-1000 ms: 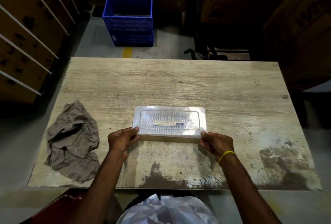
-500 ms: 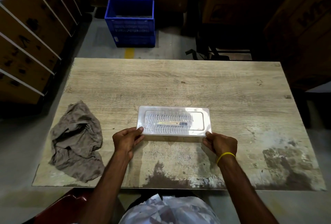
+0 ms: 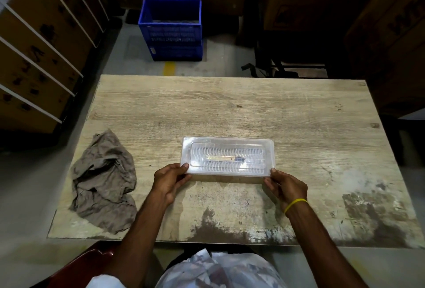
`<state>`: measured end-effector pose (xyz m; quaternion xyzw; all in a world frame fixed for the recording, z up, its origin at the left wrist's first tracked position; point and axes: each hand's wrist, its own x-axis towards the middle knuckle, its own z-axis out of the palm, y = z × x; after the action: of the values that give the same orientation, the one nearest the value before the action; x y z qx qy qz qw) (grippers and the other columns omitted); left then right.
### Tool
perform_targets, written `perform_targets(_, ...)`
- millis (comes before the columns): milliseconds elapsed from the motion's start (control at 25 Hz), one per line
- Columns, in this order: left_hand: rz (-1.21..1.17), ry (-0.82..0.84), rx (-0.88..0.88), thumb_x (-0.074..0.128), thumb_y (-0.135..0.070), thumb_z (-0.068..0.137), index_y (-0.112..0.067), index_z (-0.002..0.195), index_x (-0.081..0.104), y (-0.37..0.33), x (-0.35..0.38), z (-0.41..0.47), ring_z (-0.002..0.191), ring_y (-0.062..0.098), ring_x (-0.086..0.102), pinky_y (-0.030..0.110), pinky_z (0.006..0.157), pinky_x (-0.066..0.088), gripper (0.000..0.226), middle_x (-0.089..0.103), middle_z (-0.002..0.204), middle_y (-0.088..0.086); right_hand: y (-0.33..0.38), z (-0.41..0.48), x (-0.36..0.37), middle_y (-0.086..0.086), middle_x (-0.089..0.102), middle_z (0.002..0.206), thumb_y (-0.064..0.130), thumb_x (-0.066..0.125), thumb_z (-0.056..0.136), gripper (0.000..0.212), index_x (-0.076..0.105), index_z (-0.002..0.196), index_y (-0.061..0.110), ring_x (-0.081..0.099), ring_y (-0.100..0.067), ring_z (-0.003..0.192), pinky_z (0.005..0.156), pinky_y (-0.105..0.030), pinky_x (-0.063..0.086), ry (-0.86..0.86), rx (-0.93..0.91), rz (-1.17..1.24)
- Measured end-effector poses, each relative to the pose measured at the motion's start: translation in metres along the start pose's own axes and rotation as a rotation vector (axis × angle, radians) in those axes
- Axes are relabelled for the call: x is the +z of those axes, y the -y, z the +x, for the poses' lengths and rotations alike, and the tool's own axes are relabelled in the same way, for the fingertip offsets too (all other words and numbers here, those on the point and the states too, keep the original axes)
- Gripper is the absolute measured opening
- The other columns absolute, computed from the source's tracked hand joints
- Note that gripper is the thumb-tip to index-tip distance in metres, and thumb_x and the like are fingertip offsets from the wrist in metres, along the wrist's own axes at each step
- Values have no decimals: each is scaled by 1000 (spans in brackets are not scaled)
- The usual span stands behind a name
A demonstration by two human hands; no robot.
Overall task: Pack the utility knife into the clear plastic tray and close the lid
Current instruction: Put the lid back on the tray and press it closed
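A wood-grain desk (image 3: 230, 108) fills most of the head view, its near edge and right corner worn to dark and pale patches. Beyond its far edge, on the floor, stands a blue crate (image 3: 171, 30), with stacked cartons on the left and dark boxes behind and to the right. On the left part of the desk lies a crumpled grey-brown rag (image 3: 103, 181), well apart from the packing work. Near the middle of the desk, slightly toward the person, sits the clear plastic tray (image 3: 227, 156), long side running left to right, with its lid (image 3: 264, 147) lying flat over it and appearing shut. Through the ribbed clear plastic the utility knife (image 3: 224, 158) shows inside the tray, lying lengthwise along the centre (a yellowish body with a darker end toward the right). Both forearms reach forward from the bottom of the view and converge on the tray's near corners. The left hand (image 3: 169, 180) is at the near left corner, palm turned inward, thumb on top of the lid's edge and the fingers (image 3: 184, 178) curled under the rim, gripping the tray. The right hand (image 3: 287, 186) mirrors it at the near right corner, thumb tip touching the corner of the lid and the remaining fingers folded beneath, likewise closed on the tray. A thin yellow band (image 3: 295, 203) circles the right wrist.
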<state>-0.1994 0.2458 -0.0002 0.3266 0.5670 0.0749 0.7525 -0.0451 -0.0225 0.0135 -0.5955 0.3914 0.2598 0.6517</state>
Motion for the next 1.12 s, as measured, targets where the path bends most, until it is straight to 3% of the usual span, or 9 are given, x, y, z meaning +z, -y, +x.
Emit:
perform_targets(80,159,7,-11,79,1,79,-2,94,68,-6,-2,2,82,27,71,32,65,65,19,73,97,18,7,3,-7,-17,65,64,-1,80,73,18,70,86,-6,63,-26,54,58,-35,62,43,28,-83)
perform_targets(160,304,-9,44,82,-8,78,-6,106,70,-12,0,6,78,28,68,31,60,58,31,75,99,18,19,6,-8,-10,62,56,9,85,69,28,72,91,-4,60,-22,51,53,-30,56,81,-50,-222)
perform_targets(280,300,-73,187,80,-33,79,-8,103,73,-33,21,17,70,24,63,28,54,49,35,73,89,12,40,14,19,-5,70,67,35,85,70,34,75,84,6,64,-19,58,57,-31,54,12,-243,-285)
perform_targets(400,375,-215,301,71,-49,85,-4,95,72,-46,59,33,83,30,67,36,73,53,46,73,93,13,49,25,56,-7,72,76,59,75,72,46,69,65,14,67,-29,80,78,-36,53,-171,-361,-373)
perform_targets(480,478,-340,380,64,-49,90,-3,96,72,-38,75,39,94,34,67,34,79,50,47,74,99,15,42,29,70,-9,71,79,60,71,76,49,69,68,13,65,-31,88,79,-30,46,-252,-414,-374)
perform_targets(600,525,-450,449,62,-46,92,-2,97,70,-24,81,46,98,36,67,38,83,51,46,74,101,17,32,36,78,-17,74,92,56,68,83,47,72,81,8,65,-37,98,84,-33,46,-270,-461,-395)
perform_targets(800,602,-507,522,58,-50,92,-15,87,58,-17,84,52,89,33,65,35,73,43,35,68,86,5,32,44,80,-10,64,75,49,68,86,44,65,75,7,65,-37,91,75,-29,39,-273,-522,-450)
perform_targets(920,655,-511,512,53,-53,93,-21,82,51,-16,85,55,82,30,62,35,71,40,33,55,73,-7,32,50,81,-16,67,78,46,68,87,41,61,74,8,65,-38,90,76,-31,41,-276,-554,-497)
perform_targets(1120,689,-550,569,53,-47,95,-17,86,55,-13,88,58,83,32,64,34,70,41,31,59,76,-5,28,52,81,-6,61,68,48,68,86,42,63,73,8,64,-35,83,70,-26,35,-301,-563,-511)
